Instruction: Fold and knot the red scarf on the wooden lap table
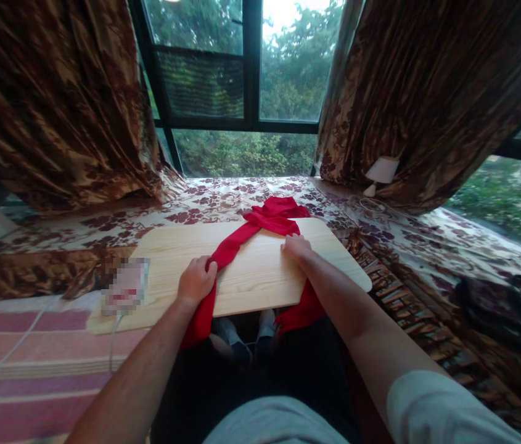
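A long red scarf (237, 242) lies across a pale wooden board (251, 277). Its two strips cross near the board's far edge, where more of the cloth is bunched beyond it. My left hand (198, 279) is closed around the left strip, and that end drops over the near edge of the board. Further away and to the right, my right hand (296, 248) has its fingers closed on the other strip. The right end hangs below the board under my right forearm. My fingers partly hide the cloth they grip.
A blurred-out flat item (126, 287) with a cable sits on the board's left end. Striped bedding (33, 364) lies at left. Behind the board is a flower-patterned covering (186, 209), with a small white lamp (381, 169) at right. A dark bag (496, 308) lies far right.
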Demonstrator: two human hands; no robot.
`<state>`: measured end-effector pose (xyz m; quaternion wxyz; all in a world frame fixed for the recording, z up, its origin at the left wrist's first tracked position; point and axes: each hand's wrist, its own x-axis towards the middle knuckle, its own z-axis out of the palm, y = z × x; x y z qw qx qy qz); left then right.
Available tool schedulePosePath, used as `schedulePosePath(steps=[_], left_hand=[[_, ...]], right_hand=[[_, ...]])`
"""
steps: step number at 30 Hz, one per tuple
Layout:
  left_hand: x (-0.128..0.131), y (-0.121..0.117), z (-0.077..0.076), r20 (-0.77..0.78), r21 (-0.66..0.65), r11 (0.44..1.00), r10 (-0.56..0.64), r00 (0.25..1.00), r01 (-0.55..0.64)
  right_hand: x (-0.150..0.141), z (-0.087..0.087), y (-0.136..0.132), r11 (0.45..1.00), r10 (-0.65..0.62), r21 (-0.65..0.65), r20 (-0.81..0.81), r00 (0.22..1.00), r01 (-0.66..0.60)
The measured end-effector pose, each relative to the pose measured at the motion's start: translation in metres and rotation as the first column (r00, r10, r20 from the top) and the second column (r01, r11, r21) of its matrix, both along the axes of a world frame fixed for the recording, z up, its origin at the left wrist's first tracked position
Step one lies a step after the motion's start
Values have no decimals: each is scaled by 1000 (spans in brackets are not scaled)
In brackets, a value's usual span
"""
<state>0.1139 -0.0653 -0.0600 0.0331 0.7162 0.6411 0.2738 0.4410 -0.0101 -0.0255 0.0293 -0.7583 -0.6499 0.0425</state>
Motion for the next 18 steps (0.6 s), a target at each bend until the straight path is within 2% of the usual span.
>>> schedulePosePath(steps=[4, 7, 10, 12, 14, 16, 18], left_hand=[[0, 1, 1, 1, -42, 991, 123, 992, -123], [-2, 4, 1, 1, -83, 985, 153, 988, -152], [-5, 6, 3, -6, -123, 975, 183, 983, -183], [-7, 7, 4, 21, -129, 968, 220, 975, -216], [-8, 7, 4, 59, -125, 963, 249, 967, -240], [-9, 7, 3, 87, -120, 962, 255, 963, -244], [-11, 8, 3, 124, -114, 964, 254, 959, -240]], right_hand=[[41, 8, -1, 969, -196, 149, -33, 980, 198], [80, 19, -4, 888, -378, 225, -144, 915, 402], [114, 27, -7, 830, -451, 247, -231, 862, 500], [129, 29, -7, 804, -438, 302, -282, 854, 512], [136, 29, -6, 810, -382, 330, -331, 863, 485], [135, 29, -5, 865, -294, 298, -351, 889, 404], [129, 30, -6, 912, -248, 246, -304, 920, 327]])
